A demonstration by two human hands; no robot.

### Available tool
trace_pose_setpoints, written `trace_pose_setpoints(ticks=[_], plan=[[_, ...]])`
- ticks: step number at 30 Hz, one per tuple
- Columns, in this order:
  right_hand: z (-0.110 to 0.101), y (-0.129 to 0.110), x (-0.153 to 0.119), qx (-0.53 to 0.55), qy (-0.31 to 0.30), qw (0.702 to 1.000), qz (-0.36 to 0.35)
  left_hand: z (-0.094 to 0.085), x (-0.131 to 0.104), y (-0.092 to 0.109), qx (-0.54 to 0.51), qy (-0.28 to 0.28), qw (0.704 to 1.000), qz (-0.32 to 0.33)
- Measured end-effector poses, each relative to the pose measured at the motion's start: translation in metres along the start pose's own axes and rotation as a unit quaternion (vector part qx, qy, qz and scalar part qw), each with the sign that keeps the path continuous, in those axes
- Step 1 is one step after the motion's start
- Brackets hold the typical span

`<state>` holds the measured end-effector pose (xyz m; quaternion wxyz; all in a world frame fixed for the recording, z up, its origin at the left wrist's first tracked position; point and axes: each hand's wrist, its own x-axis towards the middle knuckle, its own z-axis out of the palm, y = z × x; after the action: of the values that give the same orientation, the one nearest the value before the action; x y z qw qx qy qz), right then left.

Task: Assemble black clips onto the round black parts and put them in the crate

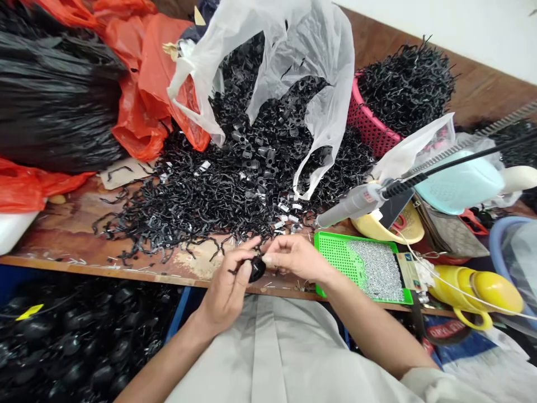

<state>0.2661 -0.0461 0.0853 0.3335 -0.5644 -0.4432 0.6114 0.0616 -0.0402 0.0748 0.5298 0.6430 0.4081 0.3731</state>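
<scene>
A small round black plastic part [257, 270] is held near the table's front edge, close to my body. My left hand [226, 286] grips it from the left between thumb and fingers. At its upper right edge, my right hand [296, 258] is closed in a pinch; what sits between those fingertips is too small and dark to make out. Just beyond both hands spreads a heap of thin black strips [168, 207] with small black plastic pieces [264, 154]. A few small white pieces [282, 217] lie on the heap's near side.
A green tray [335, 263] of small silvery parts lies right of my hands, under a hanging grey electric screwdriver [352, 204]. Behind are a white plastic bag [327, 56] and a pink basket [369, 120]. A yellow bottle [474, 288] lies right. Black parts [84, 341] fill a lower-left bin.
</scene>
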Motion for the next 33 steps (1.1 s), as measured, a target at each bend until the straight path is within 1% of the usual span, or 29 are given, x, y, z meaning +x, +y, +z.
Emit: trace_pose_setpoints(ticks=[1, 2, 3, 4, 6, 8, 9, 11, 13, 14, 16, 17, 18, 19, 20, 22, 23, 25, 27, 31, 33], plan=[[0.006, 0.005, 0.000, 0.054, -0.003, 0.998, 0.019, 0.003, 0.001, -0.001, 0.018, -0.008, 1.000, 0.022], [0.012, 0.009, 0.001, 0.097, 0.011, 0.995, 0.028, 0.005, 0.001, -0.002, 0.031, -0.007, 0.999, 0.031], [0.017, 0.013, 0.001, 0.130, 0.028, 0.991, 0.029, 0.007, 0.001, -0.004, 0.038, 0.001, 0.999, 0.025], [0.021, 0.016, 0.001, 0.152, 0.043, 0.987, 0.026, 0.009, 0.000, -0.006, 0.037, 0.013, 0.999, 0.004], [0.030, 0.020, 0.000, 0.173, 0.058, 0.983, 0.021, 0.011, -0.001, -0.009, 0.004, 0.037, 0.997, -0.065], [0.036, 0.024, -0.003, 0.171, 0.064, 0.983, 0.009, 0.011, 0.000, -0.011, -0.049, 0.065, 0.987, -0.139], [0.039, 0.025, -0.005, 0.162, 0.067, 0.985, 0.000, 0.011, 0.001, -0.011, -0.070, 0.080, 0.980, -0.166], [0.040, 0.027, -0.007, 0.117, 0.077, 0.990, -0.033, 0.011, 0.003, -0.011, -0.090, 0.097, 0.972, -0.194], [0.036, 0.026, -0.006, 0.021, 0.113, 0.990, -0.088, 0.011, 0.006, -0.011, -0.103, 0.081, 0.969, -0.207], [0.032, 0.024, -0.005, -0.039, 0.144, 0.981, -0.120, 0.012, 0.007, -0.011, -0.115, 0.066, 0.968, -0.212], [0.023, 0.017, -0.004, -0.148, 0.216, 0.949, -0.177, 0.013, 0.008, -0.011, -0.145, 0.046, 0.962, -0.224], [0.018, 0.013, -0.003, -0.182, 0.243, 0.933, -0.195, 0.013, 0.008, -0.012, -0.160, 0.043, 0.959, -0.232], [0.015, 0.008, -0.003, -0.201, 0.255, 0.923, -0.205, 0.014, 0.008, -0.013, -0.170, 0.045, 0.955, -0.239], [0.012, 0.003, -0.004, -0.215, 0.250, 0.920, -0.211, 0.014, 0.008, -0.014, -0.176, 0.048, 0.952, -0.245], [0.012, -0.001, -0.005, -0.229, 0.228, 0.922, -0.214, 0.014, 0.008, -0.014, -0.178, 0.049, 0.951, -0.249], [0.014, -0.005, -0.008, -0.273, 0.152, 0.925, -0.217, 0.014, 0.008, -0.015, -0.181, 0.046, 0.950, -0.250], [0.017, -0.006, -0.009, -0.298, 0.116, 0.922, -0.219, 0.014, 0.009, -0.014, -0.180, 0.042, 0.951, -0.249], [0.023, -0.003, -0.010, -0.339, 0.075, 0.910, -0.228, 0.014, 0.008, -0.013, -0.174, 0.034, 0.952, -0.249], [0.029, 0.003, -0.010, -0.369, 0.065, 0.895, -0.243, 0.015, 0.008, -0.010, -0.160, 0.032, 0.953, -0.253], [0.042, 0.017, -0.016, -0.438, 0.077, 0.853, -0.273, 0.015, 0.005, -0.006, -0.120, 0.044, 0.956, -0.265], [0.046, 0.018, -0.019, -0.448, 0.075, 0.845, -0.282, 0.012, 0.003, -0.006, -0.101, 0.060, 0.957, -0.267]])
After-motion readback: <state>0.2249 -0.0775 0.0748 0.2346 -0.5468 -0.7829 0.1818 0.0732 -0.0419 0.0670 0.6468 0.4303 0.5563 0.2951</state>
